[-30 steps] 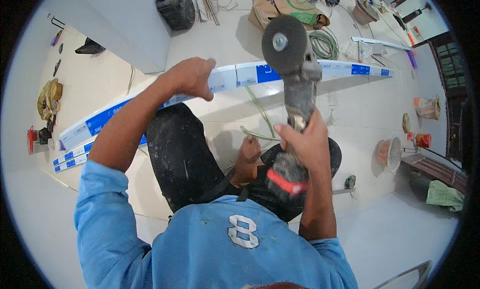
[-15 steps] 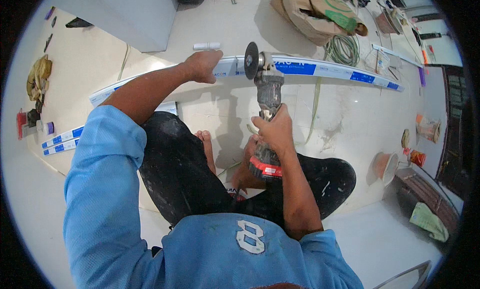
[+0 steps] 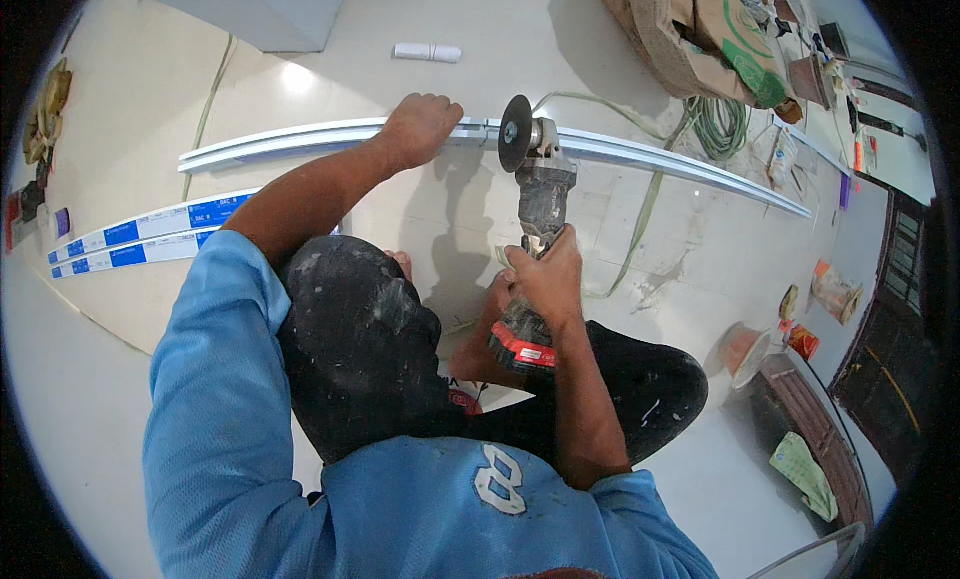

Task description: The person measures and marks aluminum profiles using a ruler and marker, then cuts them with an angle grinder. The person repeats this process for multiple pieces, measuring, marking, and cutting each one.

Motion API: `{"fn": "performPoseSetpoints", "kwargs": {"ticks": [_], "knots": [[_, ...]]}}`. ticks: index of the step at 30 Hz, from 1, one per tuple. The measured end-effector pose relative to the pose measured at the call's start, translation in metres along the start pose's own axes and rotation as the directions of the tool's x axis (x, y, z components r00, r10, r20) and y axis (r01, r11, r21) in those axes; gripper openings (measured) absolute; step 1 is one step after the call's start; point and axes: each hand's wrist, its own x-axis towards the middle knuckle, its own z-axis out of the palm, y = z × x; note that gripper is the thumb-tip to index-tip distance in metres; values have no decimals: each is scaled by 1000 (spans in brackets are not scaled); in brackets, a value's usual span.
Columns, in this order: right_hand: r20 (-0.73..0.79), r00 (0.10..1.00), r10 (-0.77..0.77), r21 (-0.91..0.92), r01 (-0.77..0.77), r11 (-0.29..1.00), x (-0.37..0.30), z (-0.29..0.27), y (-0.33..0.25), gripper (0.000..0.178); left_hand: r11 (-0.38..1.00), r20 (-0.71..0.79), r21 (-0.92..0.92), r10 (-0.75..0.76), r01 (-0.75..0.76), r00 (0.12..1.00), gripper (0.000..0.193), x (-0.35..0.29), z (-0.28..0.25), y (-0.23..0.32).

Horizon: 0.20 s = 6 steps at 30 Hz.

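My right hand (image 3: 550,269) is wrapped round the body of an angle grinder (image 3: 543,204), which has a red and black battery (image 3: 522,347) at its near end. Its dark cutting disc (image 3: 515,134) stands at the far end, over or right beside a long white metal profile (image 3: 680,163). The profile lies crosswise on the floor with its grooved face showing. Left of the disc, my left hand (image 3: 422,131) is closed over the profile, and a dark gap or mark shows on it between hand and disc. Whether the disc touches the metal I cannot tell.
Two more profiles with blue and white film (image 3: 150,233) lie at the left. A white roll (image 3: 427,53) rests beyond my left hand. Far right are a brown sack (image 3: 670,39) and a coiled green hose (image 3: 722,127). A bucket (image 3: 745,351) stands at the right.
The profile has turned over: its printed blue and white side faced me before, its grooved face now. My left hand stays on it, and the grinder remains in my right hand. The view has shifted.
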Motion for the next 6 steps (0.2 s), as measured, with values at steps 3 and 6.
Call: {"fn": "performPoseSetpoints", "kwargs": {"ticks": [3, 6], "knots": [[12, 1000, 9, 19, -9, 1000, 5, 12, 17, 50, 998, 43, -62, -26, 29, 999, 56, 7, 5, 6], [23, 999, 38, -26, -38, 999, 11, 18, 31, 51, 995, 100, -59, -78, 84, 992, 57, 13, 12, 10]]}}
